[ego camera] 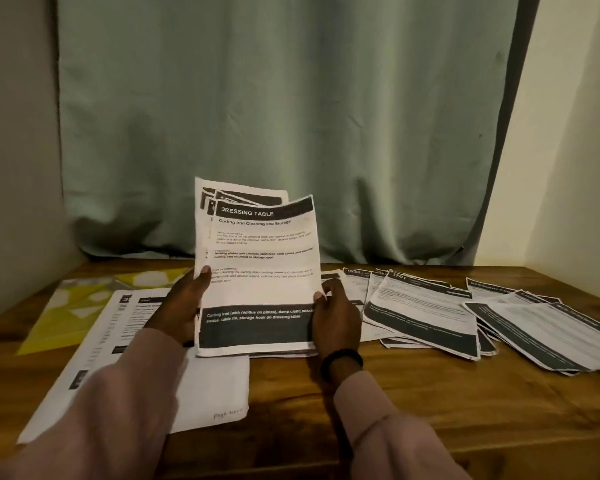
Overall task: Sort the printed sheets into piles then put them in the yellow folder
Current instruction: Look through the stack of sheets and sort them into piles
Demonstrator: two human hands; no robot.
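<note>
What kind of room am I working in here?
Probably a room in a home, at a table set in a corner. A wooden table stands against a green curtain, with plain walls on both sides. Printed sheets and a yellow folder lie on the table.

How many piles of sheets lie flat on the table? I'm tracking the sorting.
3, perhaps more: one large sheet on the left beside the yellow folder, one pile at centre-right, one pile far right. The held stack may hide others.

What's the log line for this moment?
stack upright on table | both hands grip it | piles right | folder left
</note>
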